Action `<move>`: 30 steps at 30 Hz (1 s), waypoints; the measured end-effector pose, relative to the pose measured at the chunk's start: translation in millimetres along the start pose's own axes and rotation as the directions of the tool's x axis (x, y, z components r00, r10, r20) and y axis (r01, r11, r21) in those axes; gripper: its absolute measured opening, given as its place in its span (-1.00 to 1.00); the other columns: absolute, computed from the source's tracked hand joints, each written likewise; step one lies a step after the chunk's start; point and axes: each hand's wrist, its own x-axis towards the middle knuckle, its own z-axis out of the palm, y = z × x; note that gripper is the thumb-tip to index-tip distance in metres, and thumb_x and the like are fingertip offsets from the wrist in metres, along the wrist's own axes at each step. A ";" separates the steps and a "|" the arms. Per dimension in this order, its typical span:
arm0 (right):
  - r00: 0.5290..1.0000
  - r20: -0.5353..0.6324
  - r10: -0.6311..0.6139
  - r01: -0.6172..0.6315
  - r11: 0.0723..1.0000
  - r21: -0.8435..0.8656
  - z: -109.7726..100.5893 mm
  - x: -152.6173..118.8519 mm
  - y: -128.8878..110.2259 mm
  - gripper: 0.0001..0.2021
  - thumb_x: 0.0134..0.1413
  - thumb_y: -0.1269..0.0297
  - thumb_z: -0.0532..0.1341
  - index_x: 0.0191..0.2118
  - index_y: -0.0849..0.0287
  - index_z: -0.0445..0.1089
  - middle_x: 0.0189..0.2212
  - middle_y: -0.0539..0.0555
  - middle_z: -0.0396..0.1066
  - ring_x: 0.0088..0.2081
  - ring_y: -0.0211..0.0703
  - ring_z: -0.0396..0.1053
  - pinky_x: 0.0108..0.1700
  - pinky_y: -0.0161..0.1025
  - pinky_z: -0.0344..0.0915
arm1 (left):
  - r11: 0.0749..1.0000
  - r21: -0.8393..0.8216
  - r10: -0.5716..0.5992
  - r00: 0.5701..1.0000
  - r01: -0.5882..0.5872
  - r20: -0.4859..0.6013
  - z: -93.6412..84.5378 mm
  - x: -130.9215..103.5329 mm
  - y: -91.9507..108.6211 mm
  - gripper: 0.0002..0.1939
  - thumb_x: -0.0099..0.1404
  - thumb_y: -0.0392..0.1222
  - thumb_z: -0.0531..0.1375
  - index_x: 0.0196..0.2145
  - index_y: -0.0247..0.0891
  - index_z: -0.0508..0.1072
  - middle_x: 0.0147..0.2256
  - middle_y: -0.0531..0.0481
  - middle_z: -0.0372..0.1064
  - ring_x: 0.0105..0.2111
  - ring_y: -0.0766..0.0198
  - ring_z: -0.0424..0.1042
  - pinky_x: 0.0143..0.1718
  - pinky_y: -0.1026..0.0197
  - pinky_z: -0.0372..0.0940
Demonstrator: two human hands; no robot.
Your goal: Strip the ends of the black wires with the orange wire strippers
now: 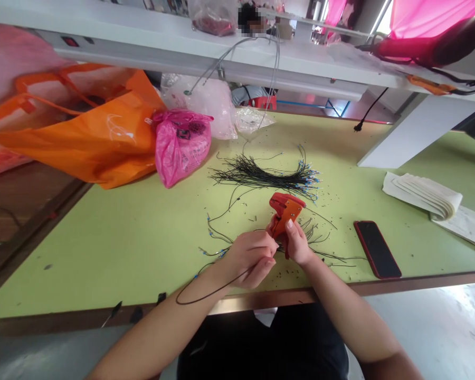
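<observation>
Risks, judged left to right. The thin black wire loops out over the left forearm; should that arm draw back, the loop could catch the loose blue-tipped black wires lying just beside it on the pale green tabletop. The left hand is closed, wire pinched in its fingers, close against the red-and-orange handheld wire tool; squeezing the handles with fingertips too near could nip skin. A wire seated badly in the tool could be nicked or cut; whether its end sits inside cannot be told, the fingers hiding it. The right hand is wrapped around the tool, thumb on its orange side; a loose grip could let it twist. Farther right, the black phone with a red edge could be knocked by a wide swing of the right forearm.

Position, left to right. The wire trails left from the left hand in an open loop. The tool stands tilted in the right hand, its red head beyond the fingers. Just past both hands lies the dense bundle of black wires, blue tips toward the right.
</observation>
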 end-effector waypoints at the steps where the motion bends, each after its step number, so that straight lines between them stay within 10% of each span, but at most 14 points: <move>1: 1.000 -0.014 0.001 -0.001 1.000 -0.013 -0.1 -0.1 0.2 -0.45 0.05 -0.33 0.28 -0.30 0.15 0.45 -0.52 0.01 0.40 -0.54 -0.19 0.25 -0.45 -0.20 0.28 | 1.000 0.001 0.004 1.000 -0.004 0.001 0.6 -0.4 -0.4 -0.65 0.52 -0.17 0.00 -0.47 -0.20 0.23 -0.48 0.01 0.35 -0.44 0.27 0.42 -0.36 0.23 0.41; 30: 0.998 -0.063 -0.014 0.004 0.988 -0.154 4.0 -3.1 -2.2 -0.41 0.03 -0.42 0.20 -0.39 0.10 0.38 -0.63 0.00 0.38 -0.58 -0.11 0.33 -0.49 -0.16 0.29 | 0.999 -0.039 0.018 1.000 -0.017 0.023 0.8 2.0 4.2 -0.68 0.50 -0.19 0.01 -0.46 -0.20 0.22 -0.47 0.02 0.30 -0.47 0.30 0.36 -0.36 0.22 0.39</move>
